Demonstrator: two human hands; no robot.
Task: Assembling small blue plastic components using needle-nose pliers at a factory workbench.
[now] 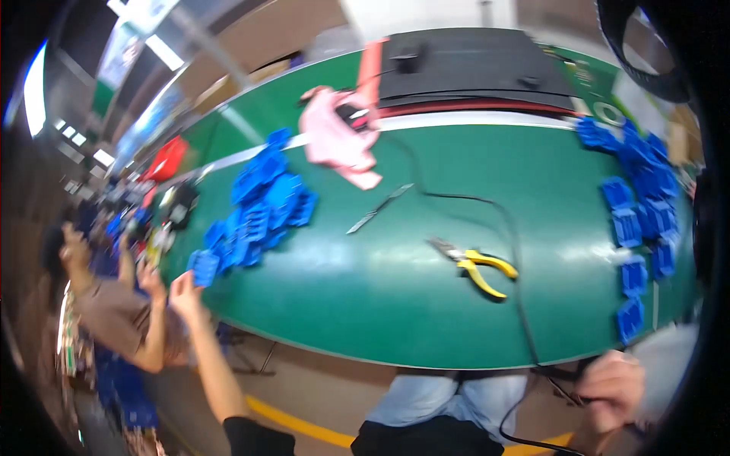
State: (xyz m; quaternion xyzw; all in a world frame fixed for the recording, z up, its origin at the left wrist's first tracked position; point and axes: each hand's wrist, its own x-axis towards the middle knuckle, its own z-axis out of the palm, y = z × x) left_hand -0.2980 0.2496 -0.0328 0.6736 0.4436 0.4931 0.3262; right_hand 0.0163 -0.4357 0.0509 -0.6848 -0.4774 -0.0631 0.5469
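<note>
Green matting covers the long workbench [365, 304], and both of the person's hands sit at its near edge, far apart. The left hand [185, 295] is raised at the end of a bare forearm that rises steeply from the lower edge; its fingers point up and look loosely spread, with nothing in them, just beside the nearest small blue plastic bin [204, 267]. The right hand [612, 387] lies low, below the table edge at the lower right, curled into a loose fist about a thin black cable [525, 304]. That cable runs up across the mat and curves toward the back of the bench.

The blue bin by the left hand belongs to a heap of blue plastic bins [262, 205] that stretches diagonally up the left part of the mat; blur hides whether they hold anything. A second scatter of blue bins [639, 197] lines the right edge, likewise unreadable inside.

Yellow-handled pliers [477, 266] lie on the mat near the middle, just left of the cable. A pair of slim metal tweezers [379, 208] lies further back. A crumpled pink cloth [338, 137] rests near a flat black tray with a red rim [471, 68]. Another person in a brown shirt [114, 311] stands at the left with raised hands.
</note>
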